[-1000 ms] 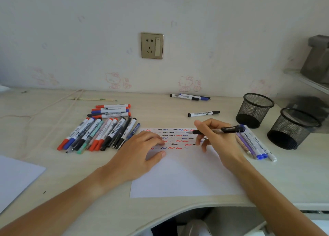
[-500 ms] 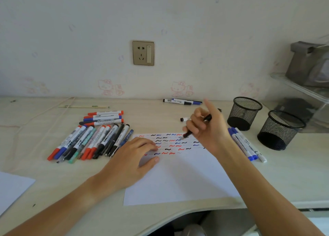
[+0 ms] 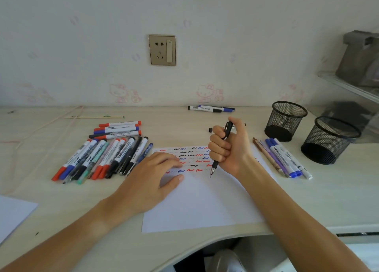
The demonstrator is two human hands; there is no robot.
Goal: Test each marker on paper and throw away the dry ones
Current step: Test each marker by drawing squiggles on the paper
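A white sheet of paper (image 3: 201, 202) lies on the desk, its upper part covered with red, blue and black squiggles. My right hand (image 3: 227, 148) grips a black pen (image 3: 215, 166) in a fist, upright, with the tip pointing down just above the paper below the squiggles. My left hand (image 3: 151, 179) rests flat on the left part of the sheet, fingers straight. Left of the paper lies a pile of several capped markers (image 3: 106, 155) in red, blue, black and green. Right of it is a smaller row of pens and markers (image 3: 283, 159).
Two black mesh cups (image 3: 286, 121) (image 3: 328, 140) stand at the right. Two markers (image 3: 211, 108) lie by the wall, another partly hidden behind my right hand. A second paper sheet (image 3: 12, 214) is at the left edge. A wall socket (image 3: 162, 50) sits above.
My right hand turned the black pen from a sideways hold over the paper's top to an upright fist grip, tip down lower on the sheet. My left hand stayed on the paper.
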